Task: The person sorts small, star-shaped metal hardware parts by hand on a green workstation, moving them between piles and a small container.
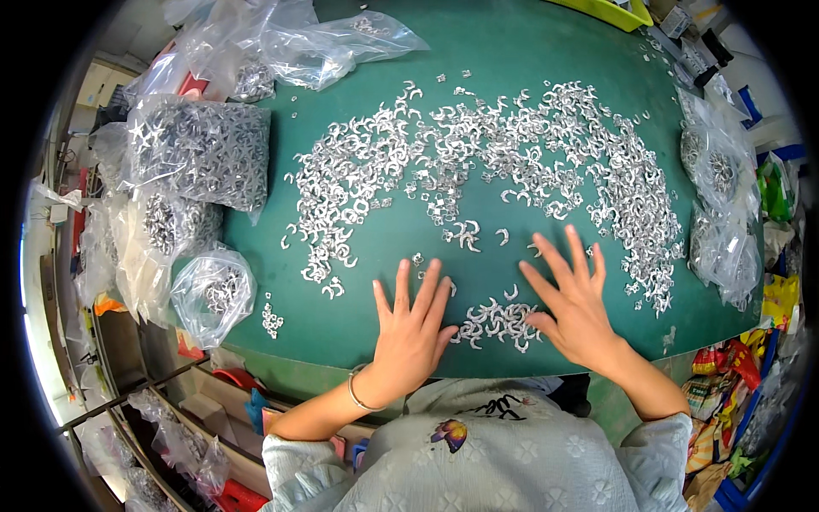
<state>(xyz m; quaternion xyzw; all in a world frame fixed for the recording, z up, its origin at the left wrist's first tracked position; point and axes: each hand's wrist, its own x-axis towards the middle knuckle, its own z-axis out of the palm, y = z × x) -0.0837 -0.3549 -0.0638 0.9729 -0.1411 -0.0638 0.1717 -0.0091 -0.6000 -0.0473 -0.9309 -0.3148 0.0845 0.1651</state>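
Note:
Many small silvery crescent-shaped metal pieces (358,162) lie spread in a wide arc over the green tabletop (384,235). My left hand (409,320) is flat with fingers stretched forward, its tips by a few loose pieces and its thumb beside a small pile of crescents (495,324) near the front edge. My right hand (573,299) has its fingers spread; the thumb reaches the pile's right side, and the fingertips are close to single pieces. Neither hand appears to hold anything. Small square-looking pieces (443,209) lie among the crescents ahead of my hands.
Clear plastic bags packed with metal pieces (200,154) stand along the left side, with an open bag (213,286) in front of them. More filled bags (717,171) line the right edge. A yellow tray (610,10) sits at the far right. A small cluster (272,320) lies at the front left.

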